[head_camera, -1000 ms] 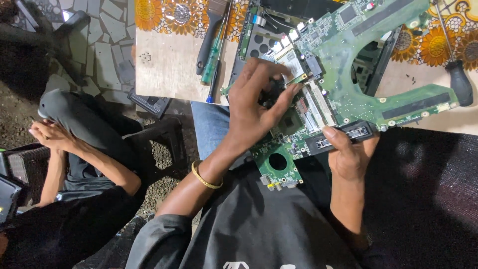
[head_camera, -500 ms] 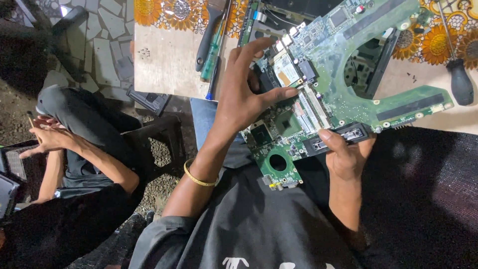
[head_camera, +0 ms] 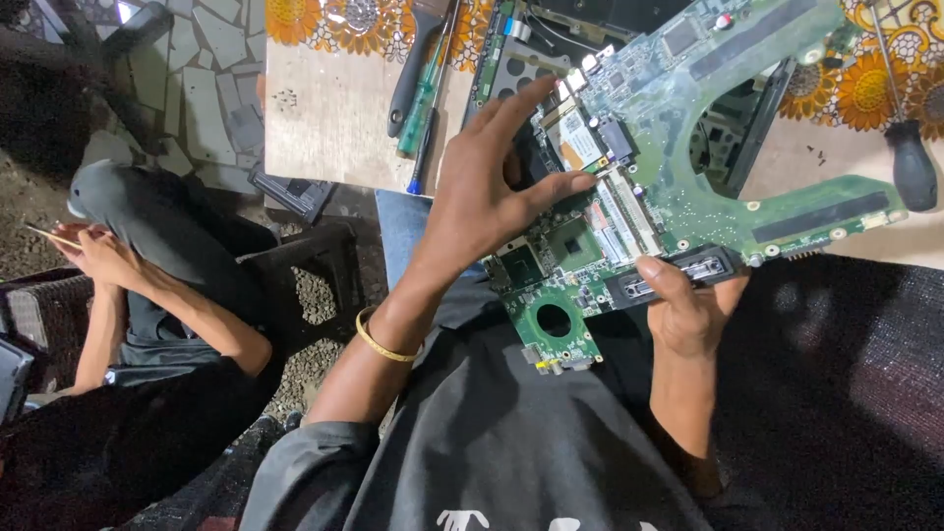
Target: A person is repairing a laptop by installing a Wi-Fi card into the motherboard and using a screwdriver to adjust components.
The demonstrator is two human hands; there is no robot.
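Observation:
A green laptop motherboard (head_camera: 688,128) with a large round cut-out is held tilted above my lap and the table edge. My left hand (head_camera: 482,202), with a gold bangle on the wrist, grips its left side: the thumb presses on top near the memory slots and the fingers stretch upward along the edge. My right hand (head_camera: 688,305) holds the board's near edge from below, thumb on a long black connector (head_camera: 678,275). A smaller round hole in the board (head_camera: 554,320) hangs over my dark shirt.
A black laptop chassis (head_camera: 521,59) lies on the table (head_camera: 324,128) under the board. A brush and screwdrivers (head_camera: 423,88) lie to its left, and a black-handled screwdriver (head_camera: 910,162) lies at the right. Another person (head_camera: 147,256) sits at the left.
The board has shifted slightly up and to the right in both hands. My left fingers have straightened out along its edge. The seated person's hands have moved a little.

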